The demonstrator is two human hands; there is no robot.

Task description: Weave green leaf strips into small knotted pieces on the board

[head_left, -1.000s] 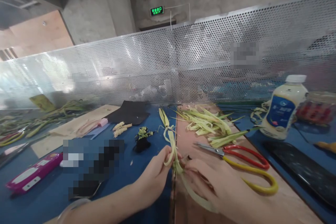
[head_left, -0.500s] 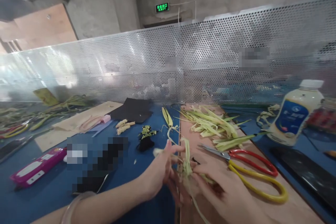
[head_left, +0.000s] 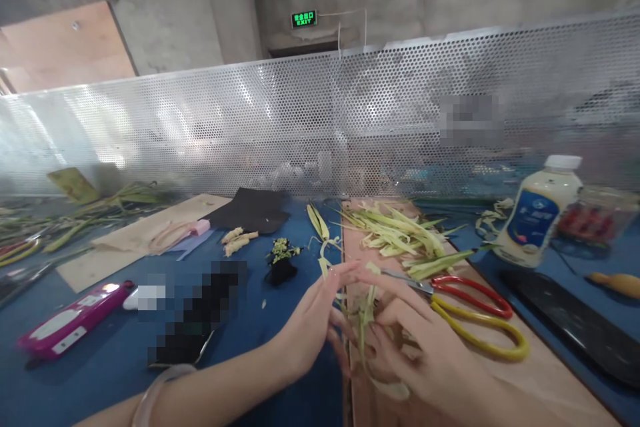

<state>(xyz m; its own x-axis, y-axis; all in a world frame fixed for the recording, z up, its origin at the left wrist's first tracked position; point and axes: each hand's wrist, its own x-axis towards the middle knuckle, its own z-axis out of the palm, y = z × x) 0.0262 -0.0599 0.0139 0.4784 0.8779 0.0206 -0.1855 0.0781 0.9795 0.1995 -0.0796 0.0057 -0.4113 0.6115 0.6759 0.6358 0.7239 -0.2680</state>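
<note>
My left hand [head_left: 313,320] and my right hand [head_left: 417,347] meet at the near edge of a brown board [head_left: 500,380]. Between them stands a small bundle of pale green leaf strips [head_left: 367,310]. The right hand's fingers are curled round the bundle's lower part. The left hand's fingers are stretched out and pressed against the strips from the left. A pile of cut green leaf strips [head_left: 395,233] lies farther back on the board. Red and yellow scissors [head_left: 465,313] lie just right of my hands.
A blue table [head_left: 100,373] carries a pink case [head_left: 67,323], a black lump topped with green bits [head_left: 281,263], black cloth [head_left: 250,210] and a white bottle [head_left: 535,213]. A dark tray [head_left: 575,323] sits at right. A perforated metal screen [head_left: 320,120] closes the back.
The leaf strip bundle has been turned more upright between my hands. My left hand's fingers have opened out flat against it, and my right hand has shifted up around it.
</note>
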